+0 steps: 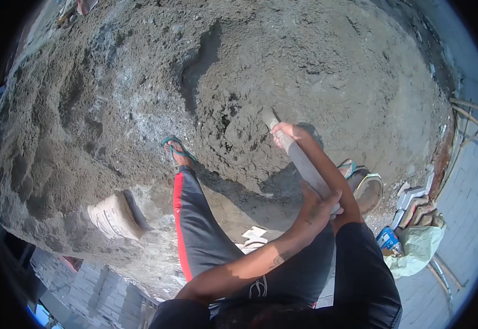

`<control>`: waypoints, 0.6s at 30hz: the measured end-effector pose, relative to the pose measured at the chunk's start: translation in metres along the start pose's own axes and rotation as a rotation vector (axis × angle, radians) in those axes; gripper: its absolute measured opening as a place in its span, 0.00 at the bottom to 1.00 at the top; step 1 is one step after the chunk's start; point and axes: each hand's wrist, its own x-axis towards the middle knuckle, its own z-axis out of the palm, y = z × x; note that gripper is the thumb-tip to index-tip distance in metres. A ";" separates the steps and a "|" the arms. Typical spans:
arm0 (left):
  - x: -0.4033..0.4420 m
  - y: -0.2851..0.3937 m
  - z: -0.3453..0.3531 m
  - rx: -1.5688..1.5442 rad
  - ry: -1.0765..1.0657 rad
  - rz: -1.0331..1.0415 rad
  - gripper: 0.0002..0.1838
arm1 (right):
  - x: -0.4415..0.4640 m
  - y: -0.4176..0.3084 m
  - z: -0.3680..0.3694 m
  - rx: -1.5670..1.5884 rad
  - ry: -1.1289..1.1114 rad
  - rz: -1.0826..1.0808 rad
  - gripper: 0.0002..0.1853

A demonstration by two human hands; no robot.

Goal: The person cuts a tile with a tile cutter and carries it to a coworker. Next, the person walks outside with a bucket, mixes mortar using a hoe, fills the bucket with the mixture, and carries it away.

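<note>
Both my hands are closed round the pale, mortar-caked handle of a long tool, which slants from my lap up into the wet grey mortar. My right hand grips it low, close to the mix. Nearer my body, my left hand is wrapped round the handle's upper end. The tool's head is sunk in the mortar or too unclear to make out, so its kind does not show. Lumpy, churned mortar lies just left of the handle's lower end.
My sandalled left foot stands on the heap, my right foot beside a round pan. A cement sack lies at left. Right are a pale green sack, a blue packet, stacked slabs and poles.
</note>
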 end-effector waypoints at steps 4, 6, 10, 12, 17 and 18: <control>-0.056 -0.078 0.134 0.069 -0.134 -0.109 0.38 | -0.154 0.062 -0.065 0.193 0.002 -0.092 0.07; -0.099 -0.102 0.179 0.169 -0.206 -0.238 0.37 | -0.234 0.107 -0.089 0.280 0.130 -0.215 0.07; -0.170 -0.135 0.184 0.306 -0.599 -0.523 0.37 | -0.363 0.216 -0.122 0.659 0.383 -0.282 0.08; -0.167 -0.101 0.154 0.531 -0.653 -0.867 0.36 | -0.398 0.254 -0.101 0.818 0.483 -0.335 0.08; -0.057 -0.105 0.044 1.955 -0.426 -0.425 0.31 | -0.357 0.291 -0.067 0.932 1.320 -0.702 0.10; -0.009 -0.129 0.013 2.025 -0.347 -0.269 0.22 | -0.337 0.290 -0.080 0.885 1.379 -0.674 0.10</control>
